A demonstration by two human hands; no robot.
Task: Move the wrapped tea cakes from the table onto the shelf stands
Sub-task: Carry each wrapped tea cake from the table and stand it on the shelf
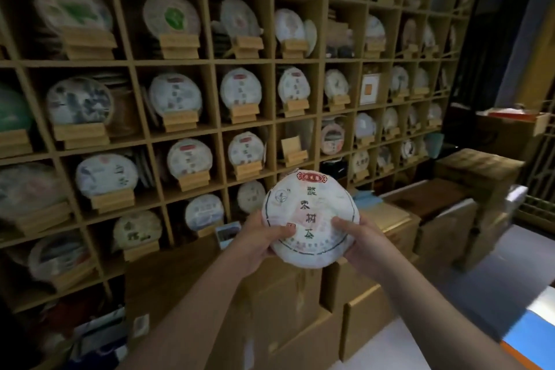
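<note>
A round tea cake [310, 219] in white printed paper is held upright in front of the shelf [270, 122], facing the viewer, below an empty stand [292, 152] in one cubby. It looks firm and fairly heavy, with thin wrapping that could tear; gripping opposite rims suits it. The left hand [259, 242] and right hand [362, 242] clasp its lower sides, thumbs on the face, fingers behind. Both forearms reach forward. Cartons [372, 303] stand below.

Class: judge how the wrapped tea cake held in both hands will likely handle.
The tea cake probably stays stiff: it keeps its disc shape between the left hand and right hand. Its creased paper wrap may tear. Set on edge, it could roll.
</note>
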